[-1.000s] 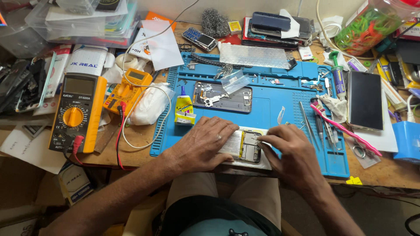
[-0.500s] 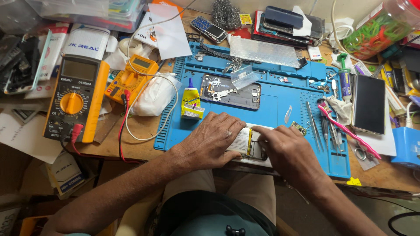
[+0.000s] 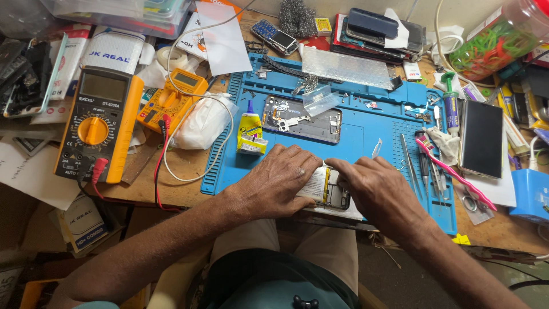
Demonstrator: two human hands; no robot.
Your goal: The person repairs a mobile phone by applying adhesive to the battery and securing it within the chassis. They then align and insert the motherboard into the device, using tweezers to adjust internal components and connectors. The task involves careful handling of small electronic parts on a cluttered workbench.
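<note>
Cluttered worktop [image 3: 183,166], blue repair mat [image 3: 366,137] at centre. Big yellow multimeter [image 3: 103,129] far left. Left hand [image 3: 274,183] flat on opened phone [image 3: 330,189] at mat's near edge, fingers spread, pressing. Right hand [image 3: 380,191] alongside, fingers curled on phone's right edge. Glue bottle [image 3: 250,131] just beyond.

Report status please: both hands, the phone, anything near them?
Left hand flat on opened phone; right hand pressing its right side. Phone lies on blue mat. Glue bottle close behind left hand.
</note>
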